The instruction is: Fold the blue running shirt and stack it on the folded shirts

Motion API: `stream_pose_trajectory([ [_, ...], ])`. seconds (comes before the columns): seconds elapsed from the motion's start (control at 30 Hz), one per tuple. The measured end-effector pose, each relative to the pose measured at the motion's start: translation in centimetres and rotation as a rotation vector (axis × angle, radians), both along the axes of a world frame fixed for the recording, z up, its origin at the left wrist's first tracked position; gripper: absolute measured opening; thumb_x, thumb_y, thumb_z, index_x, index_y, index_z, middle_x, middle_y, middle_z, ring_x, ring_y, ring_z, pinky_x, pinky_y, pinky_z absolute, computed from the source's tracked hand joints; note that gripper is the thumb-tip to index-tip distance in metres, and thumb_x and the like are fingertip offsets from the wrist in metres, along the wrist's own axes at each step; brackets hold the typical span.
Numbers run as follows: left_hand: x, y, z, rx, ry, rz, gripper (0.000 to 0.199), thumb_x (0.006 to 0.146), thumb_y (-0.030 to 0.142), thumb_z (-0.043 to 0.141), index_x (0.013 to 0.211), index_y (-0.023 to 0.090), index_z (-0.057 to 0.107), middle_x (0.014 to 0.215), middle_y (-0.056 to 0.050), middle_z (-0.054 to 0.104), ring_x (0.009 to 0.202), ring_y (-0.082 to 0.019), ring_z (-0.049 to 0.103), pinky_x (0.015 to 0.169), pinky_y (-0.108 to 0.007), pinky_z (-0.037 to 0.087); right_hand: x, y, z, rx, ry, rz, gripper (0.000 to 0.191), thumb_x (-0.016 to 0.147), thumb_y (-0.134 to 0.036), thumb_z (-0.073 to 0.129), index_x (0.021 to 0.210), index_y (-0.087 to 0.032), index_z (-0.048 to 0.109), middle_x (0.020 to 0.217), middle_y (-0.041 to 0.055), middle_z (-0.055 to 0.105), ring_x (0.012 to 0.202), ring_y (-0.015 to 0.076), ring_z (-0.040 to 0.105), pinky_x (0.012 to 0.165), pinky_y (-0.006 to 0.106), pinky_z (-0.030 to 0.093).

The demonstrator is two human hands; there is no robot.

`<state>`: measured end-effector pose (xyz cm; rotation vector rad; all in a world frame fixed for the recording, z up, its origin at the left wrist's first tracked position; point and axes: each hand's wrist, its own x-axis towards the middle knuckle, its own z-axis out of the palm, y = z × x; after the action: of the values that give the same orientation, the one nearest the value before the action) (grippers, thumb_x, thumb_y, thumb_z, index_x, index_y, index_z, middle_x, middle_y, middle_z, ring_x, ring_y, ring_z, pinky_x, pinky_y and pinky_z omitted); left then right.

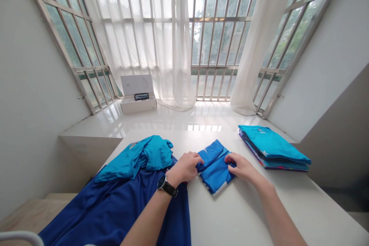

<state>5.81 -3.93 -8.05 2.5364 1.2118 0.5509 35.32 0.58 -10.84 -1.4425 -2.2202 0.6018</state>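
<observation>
White table [219, 223]: navy garment [115, 203] is spread near left, folded clothes stack [273, 146] is set right. Between them, folded blue garment [215, 170] is held at its left edge by curled left hand [186, 166], right edge by curled right hand [241, 166].

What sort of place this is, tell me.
Probably a room at home: sheer curtains hang before a barred window, and folded clothes lie stacked on a white table.

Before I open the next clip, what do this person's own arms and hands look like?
The left hand and right hand wear no gloves, and no sleeves show. A watch with a round face and black strap circles the left wrist.
</observation>
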Motion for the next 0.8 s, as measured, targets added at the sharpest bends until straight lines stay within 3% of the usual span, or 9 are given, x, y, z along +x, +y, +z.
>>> stream_pose_trajectory([
  [0.23,0.2,0.1,0.0,0.018,0.117,0.023,0.030,0.084,0.015,0.062,0.113,0.024,0.068,0.117,-0.005,0.069,0.109,-0.023,0.062,0.097,-0.034,0.049,-0.9,-0.2,0.3,0.079,-0.028,0.060,0.018,0.082,-0.020,0.049,0.089,-0.021,0.065,0.097,0.0061,0.066,0.090,0.0222,0.062,0.083,0.034,0.047],
  [0.37,0.3,0.2,0.1,0.062,0.153,-0.004,0.023,0.087,0.024,0.068,0.110,0.024,0.069,0.112,-0.005,0.071,0.105,-0.024,0.064,0.093,-0.035,0.050,-2.9,-1.1,0.7,0.080,-0.053,0.127,0.020,0.091,-0.037,0.052,0.085,-0.021,0.063,0.087,0.0045,0.065,0.079,0.0203,0.059,0.073,0.033,0.047],
  [0.63,0.8,0.1,-0.1,0.133,0.184,0.041,0.013,0.095,0.032,0.064,0.102,0.023,0.071,0.101,-0.004,0.072,0.097,-0.022,0.065,0.087,-0.032,0.051,-4.1,-1.7,0.8,0.043,-0.057,0.118,0.035,0.088,-0.055,0.061,0.083,-0.021,0.059,0.087,0.0030,0.064,0.079,0.0204,0.059,0.072,0.034,0.046],
  [0.8,1.1,0.2,-0.4,0.151,0.193,0.024,0.017,0.091,0.032,0.070,0.105,0.023,0.071,0.105,-0.005,0.072,0.102,-0.023,0.065,0.091,-0.033,0.051,-4.6,-2.0,0.7,0.085,-0.101,0.083,0.038,0.087,-0.059,0.061,0.082,-0.021,0.056,0.087,0.0032,0.063,0.079,0.0202,0.058,0.072,0.034,0.044],
])
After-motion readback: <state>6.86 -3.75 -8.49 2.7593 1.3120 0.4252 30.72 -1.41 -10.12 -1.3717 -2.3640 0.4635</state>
